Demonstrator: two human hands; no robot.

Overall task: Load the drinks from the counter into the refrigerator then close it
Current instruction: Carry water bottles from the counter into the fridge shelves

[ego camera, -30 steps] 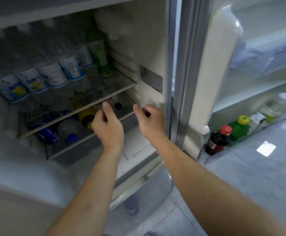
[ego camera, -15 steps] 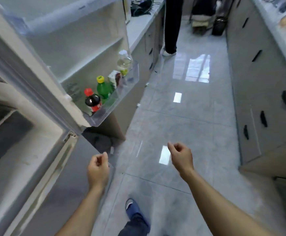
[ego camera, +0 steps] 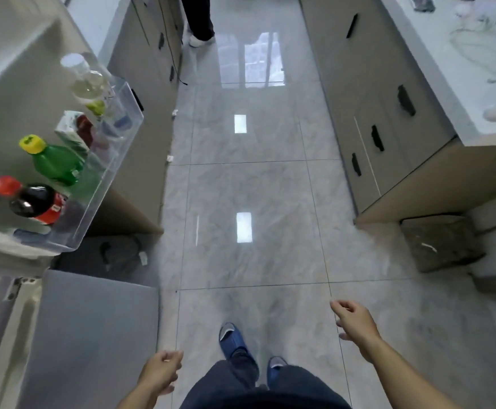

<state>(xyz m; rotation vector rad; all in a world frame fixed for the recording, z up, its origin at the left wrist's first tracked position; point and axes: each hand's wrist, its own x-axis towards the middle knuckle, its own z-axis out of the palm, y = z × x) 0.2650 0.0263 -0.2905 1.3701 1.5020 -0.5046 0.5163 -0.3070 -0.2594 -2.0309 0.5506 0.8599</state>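
Door shelf [ego camera: 114, 160]: clear plastic, on the open refrigerator door at left.
Drinks: dark bottle [ego camera: 34, 203] with red cap, green bottle [ego camera: 55, 163] with yellow cap, carton [ego camera: 71, 132], clear bottle [ego camera: 86, 81], standing in the shelf.
Left hand [ego camera: 159, 374]: loosely curled, holding nothing.
Right hand [ego camera: 354, 320]: relaxed, holding nothing, above the floor.

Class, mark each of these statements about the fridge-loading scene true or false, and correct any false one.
1. Both hands are empty. True: the left hand and the right hand hold nothing.
2. The refrigerator door is closed. False: the door shelf stands swung out into the aisle.
3. The dark cola bottle has a red cap. True.
4. The green bottle has a white cap. False: its cap is yellow.
5. The door shelf holds only two drinks. False: it also holds a carton and a clear bottle.
6. Someone else's legs show at the far end of the aisle. True.
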